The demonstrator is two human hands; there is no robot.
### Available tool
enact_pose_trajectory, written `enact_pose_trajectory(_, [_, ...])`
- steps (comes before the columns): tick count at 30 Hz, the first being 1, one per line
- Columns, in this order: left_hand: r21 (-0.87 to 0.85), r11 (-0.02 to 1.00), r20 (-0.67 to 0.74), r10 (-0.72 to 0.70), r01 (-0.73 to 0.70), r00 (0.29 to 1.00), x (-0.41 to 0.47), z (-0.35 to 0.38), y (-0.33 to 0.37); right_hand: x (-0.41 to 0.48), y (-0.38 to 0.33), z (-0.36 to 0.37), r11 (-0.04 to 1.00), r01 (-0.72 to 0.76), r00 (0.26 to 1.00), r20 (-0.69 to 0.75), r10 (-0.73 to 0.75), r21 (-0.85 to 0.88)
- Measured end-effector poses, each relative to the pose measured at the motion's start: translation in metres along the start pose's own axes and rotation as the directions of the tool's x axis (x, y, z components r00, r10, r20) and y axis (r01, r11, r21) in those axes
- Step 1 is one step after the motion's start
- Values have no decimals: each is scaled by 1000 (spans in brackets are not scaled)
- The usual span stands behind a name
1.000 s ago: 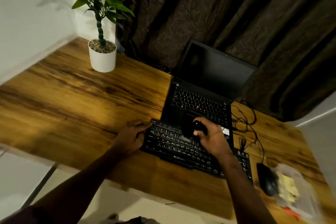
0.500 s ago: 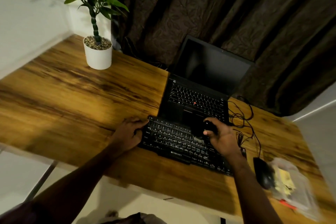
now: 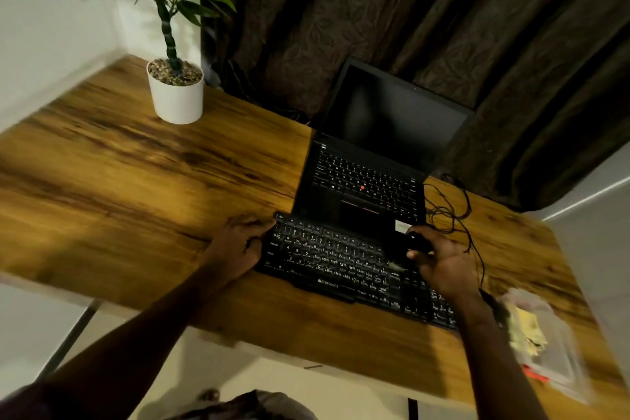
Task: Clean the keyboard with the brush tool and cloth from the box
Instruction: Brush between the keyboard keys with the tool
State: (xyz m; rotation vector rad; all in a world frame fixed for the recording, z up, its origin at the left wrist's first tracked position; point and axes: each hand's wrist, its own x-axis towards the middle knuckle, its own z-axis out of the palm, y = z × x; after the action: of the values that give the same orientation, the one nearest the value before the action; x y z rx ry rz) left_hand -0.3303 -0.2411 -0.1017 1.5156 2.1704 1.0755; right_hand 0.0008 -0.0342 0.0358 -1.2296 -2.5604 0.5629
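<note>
brushing is the step in hand: the right hand [image 3: 443, 264] has its grip clamped on the dark brush tool [image 3: 410, 247] over the right-centre keys of the keyboard [image 3: 341, 266] on the counter [image 3: 136, 187], the left hand [image 3: 238, 244] lies flat, fingers loosely apart, steadying the left end, and the next stroke calls for light passes along the key rows.

A home desk corner, set up as a small workspace.

A wood-grain surface [image 3: 136, 187] stands in the angle of a pale wall, with heavy dark patterned curtains [image 3: 426, 10] hanging close behind it. An open black laptop [image 3: 375, 160] with a dark screen sits at the back, a separate black keyboard [image 3: 334, 262] lies just in front of it, and loose thin cables [image 3: 450, 211] trail to the right. A leafy potted plant [image 3: 175, 92] in a white pot with pebbles stands at the far left corner.
</note>
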Motion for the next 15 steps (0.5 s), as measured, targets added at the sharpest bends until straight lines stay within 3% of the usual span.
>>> enact_pose_trajectory(6, [-8,1000,26,-22,22,999,2,2,-4,1,-6,10,993,54,998,29,-57,108])
enact_pose_trajectory(15, [-15,1000,7,-26,26,1000,1,2,-1,-15,14,-7,999,23,1000,-9,-22,29])
